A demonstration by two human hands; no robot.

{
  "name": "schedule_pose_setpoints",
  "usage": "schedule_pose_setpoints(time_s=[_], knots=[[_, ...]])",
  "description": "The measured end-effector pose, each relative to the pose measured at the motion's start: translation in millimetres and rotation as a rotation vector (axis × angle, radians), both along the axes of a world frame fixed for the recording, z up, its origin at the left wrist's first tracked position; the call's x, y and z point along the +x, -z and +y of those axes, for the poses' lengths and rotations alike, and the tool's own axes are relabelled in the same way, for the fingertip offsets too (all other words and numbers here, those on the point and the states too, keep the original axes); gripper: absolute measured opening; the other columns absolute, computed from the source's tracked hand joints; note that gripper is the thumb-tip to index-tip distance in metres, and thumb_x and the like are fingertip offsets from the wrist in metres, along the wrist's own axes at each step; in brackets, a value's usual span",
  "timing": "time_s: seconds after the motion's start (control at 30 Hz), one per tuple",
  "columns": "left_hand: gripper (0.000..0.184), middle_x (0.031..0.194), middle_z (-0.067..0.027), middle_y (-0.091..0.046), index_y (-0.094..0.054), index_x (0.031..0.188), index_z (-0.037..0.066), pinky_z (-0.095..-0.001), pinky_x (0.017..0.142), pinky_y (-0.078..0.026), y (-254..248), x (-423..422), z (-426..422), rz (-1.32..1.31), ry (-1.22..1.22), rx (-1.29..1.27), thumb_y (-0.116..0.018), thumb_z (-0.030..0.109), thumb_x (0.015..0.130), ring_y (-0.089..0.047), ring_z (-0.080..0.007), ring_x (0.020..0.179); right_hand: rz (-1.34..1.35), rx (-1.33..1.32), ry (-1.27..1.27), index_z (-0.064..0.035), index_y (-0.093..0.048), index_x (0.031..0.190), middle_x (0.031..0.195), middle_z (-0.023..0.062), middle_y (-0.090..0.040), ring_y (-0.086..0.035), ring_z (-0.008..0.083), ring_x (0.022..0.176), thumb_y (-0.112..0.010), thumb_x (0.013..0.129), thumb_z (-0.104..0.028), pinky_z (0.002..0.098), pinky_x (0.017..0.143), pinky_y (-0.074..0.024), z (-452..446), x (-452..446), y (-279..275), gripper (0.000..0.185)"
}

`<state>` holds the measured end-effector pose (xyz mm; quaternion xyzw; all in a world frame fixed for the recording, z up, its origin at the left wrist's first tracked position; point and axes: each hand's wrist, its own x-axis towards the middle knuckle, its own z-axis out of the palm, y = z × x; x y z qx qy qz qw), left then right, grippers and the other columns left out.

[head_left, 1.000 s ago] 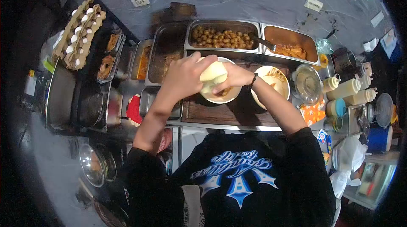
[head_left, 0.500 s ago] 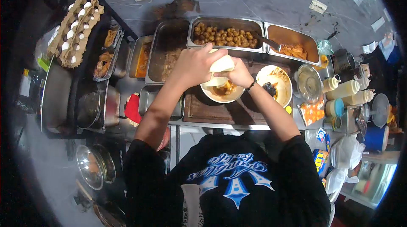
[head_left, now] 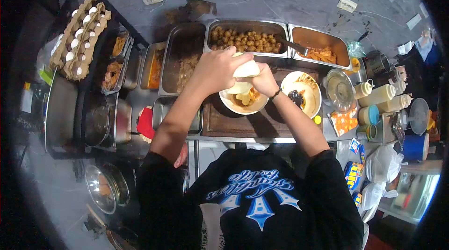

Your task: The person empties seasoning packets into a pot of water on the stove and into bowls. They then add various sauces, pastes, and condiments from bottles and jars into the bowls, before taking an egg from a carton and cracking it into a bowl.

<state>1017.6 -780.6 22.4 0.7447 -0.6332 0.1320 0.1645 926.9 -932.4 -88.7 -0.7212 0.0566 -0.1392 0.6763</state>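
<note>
Both my hands are wrapped round a cream-coloured squeeze bottle (head_left: 247, 69), tipped down above a pale bowl (head_left: 227, 105). My left hand (head_left: 216, 70) grips it from the left, with the fingers over its top. From the other side, my right hand (head_left: 264, 82) closes on it; a dark beaded bracelet circles that wrist. Pale yellow sauce (head_left: 243, 98) lies over brown food in the bowl, and the bottle's tip is hidden. Just right of my right hand, a second bowl (head_left: 316, 106) holds brown food and something black and glossy.
Both bowls stand on a brown board (head_left: 224, 126). Behind are metal pans of small potatoes (head_left: 255, 40) and orange-brown food (head_left: 322, 55), with a utensil handle jutting between. More squeeze bottles (head_left: 384, 93) and a clear round bowl (head_left: 340, 90) are rightward; an egg tray (head_left: 82, 39) is left.
More pale sauce shows over the food in the bowl beneath the bottle. My hands keep the same grip, and the whole view has shifted slightly.
</note>
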Motion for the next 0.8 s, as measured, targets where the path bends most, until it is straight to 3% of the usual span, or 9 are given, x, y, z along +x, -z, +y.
schedule_pose_setpoints(time_s=[0.33, 0.5, 0.63, 0.67, 0.73, 0.8], knots=[[0.045, 0.081, -0.0081, -0.058, -0.062, 0.110, 0.019, -0.0366, 0.057, -0.050, 3, 3, 3, 0.001, 0.010, -0.010, -0.071, 0.021, 0.066, -0.064, -0.0251, 0.069, 0.014, 0.030, -0.010, -0.0056, -0.070, 0.093, 0.092, 0.0049, -0.070, -0.063, 0.0110, 0.083, -0.078, 0.069, -0.005, 0.0288, 0.076, -0.0501, 4, 2, 4, 0.025], [0.049, 0.089, -0.0084, -0.061, -0.063, 0.112, 0.021, -0.0359, 0.058, -0.052, 0, 2, 6, -0.052, 0.008, 0.022, -0.070, 0.019, 0.063, -0.065, -0.0248, 0.070, -0.042, -0.156, 0.026, -0.0054, -0.068, 0.096, 0.093, 0.0061, -0.069, -0.065, 0.0162, 0.088, -0.077, 0.070, -0.010, 0.0309, 0.079, -0.0500, 5, 3, 5, 0.028], [0.050, 0.091, -0.0106, -0.062, -0.062, 0.111, 0.020, -0.0367, 0.060, -0.053, -11, -3, 11, -0.045, -0.039, 0.061, -0.070, 0.017, 0.062, -0.065, -0.0266, 0.073, -0.022, -0.299, 0.043, -0.0049, -0.054, 0.118, 0.111, 0.0108, -0.062, -0.059, 0.0201, 0.104, -0.080, 0.068, -0.016, 0.0330, 0.089, -0.0471, 2, -12, -33, 0.057], [0.050, 0.094, -0.0121, -0.062, -0.062, 0.111, 0.019, -0.0378, 0.063, -0.053, -15, -1, 16, 0.041, -0.085, 0.036, -0.070, 0.015, 0.062, -0.065, -0.0290, 0.076, -0.128, -0.282, -0.015, -0.0051, -0.042, 0.128, 0.122, 0.0126, -0.054, -0.053, 0.0220, 0.114, -0.081, 0.068, -0.020, 0.0345, 0.096, -0.0430, -12, -13, -20, 0.073], [0.048, 0.101, -0.0153, -0.063, -0.061, 0.112, 0.015, -0.0361, 0.075, -0.053, -33, -3, 31, 0.171, -0.173, -0.071, -0.069, 0.007, 0.065, -0.065, -0.0305, 0.085, -0.110, -0.317, 0.135, -0.0054, -0.039, 0.130, 0.122, 0.0124, -0.053, -0.049, 0.0229, 0.118, -0.080, 0.070, -0.020, 0.0358, 0.099, -0.0405, -26, -38, -31, 0.074], [0.045, 0.103, -0.0137, -0.063, -0.060, 0.112, 0.012, -0.0337, 0.079, -0.051, -31, 3, 52, 0.292, -0.227, -0.208, -0.068, 0.004, 0.068, -0.064, -0.0268, 0.088, -0.090, -0.166, 0.251, -0.0045, -0.042, 0.126, 0.115, 0.0095, -0.055, -0.052, 0.0197, 0.110, -0.078, 0.073, -0.015, 0.0338, 0.095, -0.0427, -39, -73, -37, 0.066]])
